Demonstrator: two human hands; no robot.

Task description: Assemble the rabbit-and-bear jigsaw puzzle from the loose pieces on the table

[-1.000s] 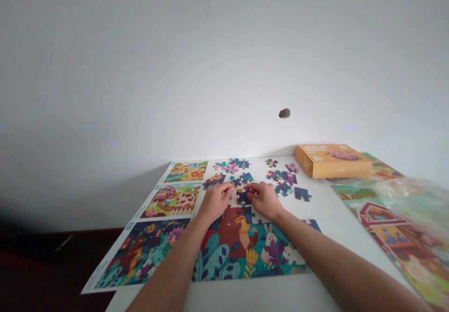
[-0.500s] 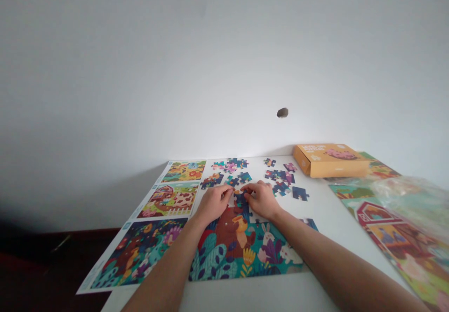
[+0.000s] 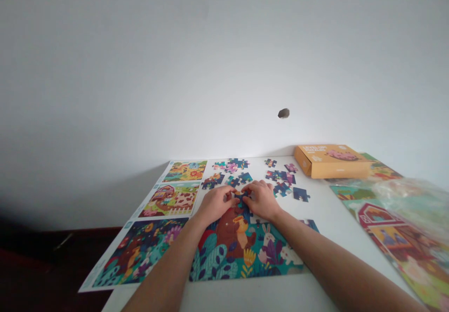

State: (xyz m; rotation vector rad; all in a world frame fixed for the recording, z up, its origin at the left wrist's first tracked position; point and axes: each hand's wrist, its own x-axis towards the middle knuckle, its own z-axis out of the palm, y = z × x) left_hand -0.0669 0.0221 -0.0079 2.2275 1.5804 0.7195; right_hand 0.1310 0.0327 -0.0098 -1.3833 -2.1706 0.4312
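A partly joined jigsaw puzzle (image 3: 242,249) with a brown bear, a white rabbit and teal leaves lies flat before me. At its upper edge sits a dark blue puzzle piece (image 3: 240,197), partly covered by fingers. My left hand (image 3: 218,204) has its fingers closed at the left side of this piece. My right hand (image 3: 260,200) pinches it from the right, fingertips bent down. Whether the piece is fully seated against its neighbours is hidden. Loose puzzle pieces (image 3: 280,176) are scattered just beyond the hands, several of them dark blue and purple.
A printed picture sheet (image 3: 168,200) with three scenes lies at the left, overhanging the table edge. An orange puzzle box (image 3: 333,160) stands at the back right by the wall (image 3: 224,68). Clear plastic wrap (image 3: 410,199) covers part of a farm picture (image 3: 396,237) on the right.
My left fingers have moved right and slightly down onto the dark blue piece, closing the gap to my right hand. The right hand has barely moved.
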